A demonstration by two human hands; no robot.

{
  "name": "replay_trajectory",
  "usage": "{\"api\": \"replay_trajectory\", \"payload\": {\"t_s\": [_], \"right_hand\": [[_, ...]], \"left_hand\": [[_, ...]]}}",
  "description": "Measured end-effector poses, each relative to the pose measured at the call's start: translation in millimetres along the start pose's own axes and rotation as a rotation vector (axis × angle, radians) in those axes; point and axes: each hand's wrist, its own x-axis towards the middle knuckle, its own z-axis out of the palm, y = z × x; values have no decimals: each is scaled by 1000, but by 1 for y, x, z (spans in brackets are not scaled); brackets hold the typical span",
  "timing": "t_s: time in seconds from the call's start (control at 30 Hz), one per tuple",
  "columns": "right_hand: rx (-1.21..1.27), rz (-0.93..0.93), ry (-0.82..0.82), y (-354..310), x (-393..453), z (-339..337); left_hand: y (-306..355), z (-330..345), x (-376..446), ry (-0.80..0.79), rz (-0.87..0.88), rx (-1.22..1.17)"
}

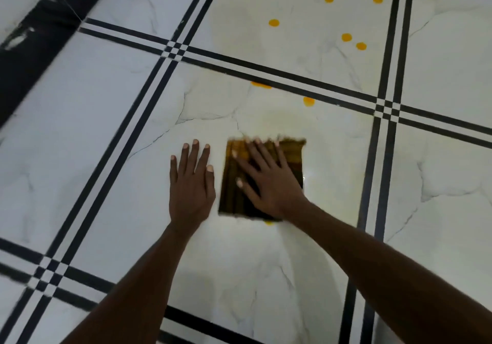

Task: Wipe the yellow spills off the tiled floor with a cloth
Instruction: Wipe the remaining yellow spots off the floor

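Pressing flat with fingers spread, the right hand (269, 181) is covering the brown cloth (237, 184) on the tiled floor (106, 130). Beside it, the left hand (191, 184) is lying open, gripping nothing, while yellow spills (308, 101) are dotting the tiles beyond

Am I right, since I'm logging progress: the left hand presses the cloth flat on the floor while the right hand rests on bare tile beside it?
No, the hands are swapped. The head view shows the right hand pressing the cloth flat on the floor, while the left hand rests on bare tile beside it.

Right hand (269, 181) flat on cloth (290, 157)
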Motion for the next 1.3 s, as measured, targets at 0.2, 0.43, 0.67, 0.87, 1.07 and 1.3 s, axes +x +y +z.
{"api": "replay_trajectory", "payload": {"t_s": [0.2,0.43,0.67,0.87,1.07,1.3], "right_hand": [[-28,81,13,91,-30,-8],[-5,54,23,-3,5,8],[23,597,25,-16,-140,12],[91,93,32,-39,-26,12],[110,407,-79,77,128,-26],[19,-90,-89,-36,156,-8]], "left_hand": [[1,3,1,12,-3,44],[-3,0,-1,9,17,31],[0,0,0,32,-9,21],[-25,-13,-2,57,-37,-194],[-72,-26,-7,122,-220,97],[-76,-26,-4,84,-217,124]]}}
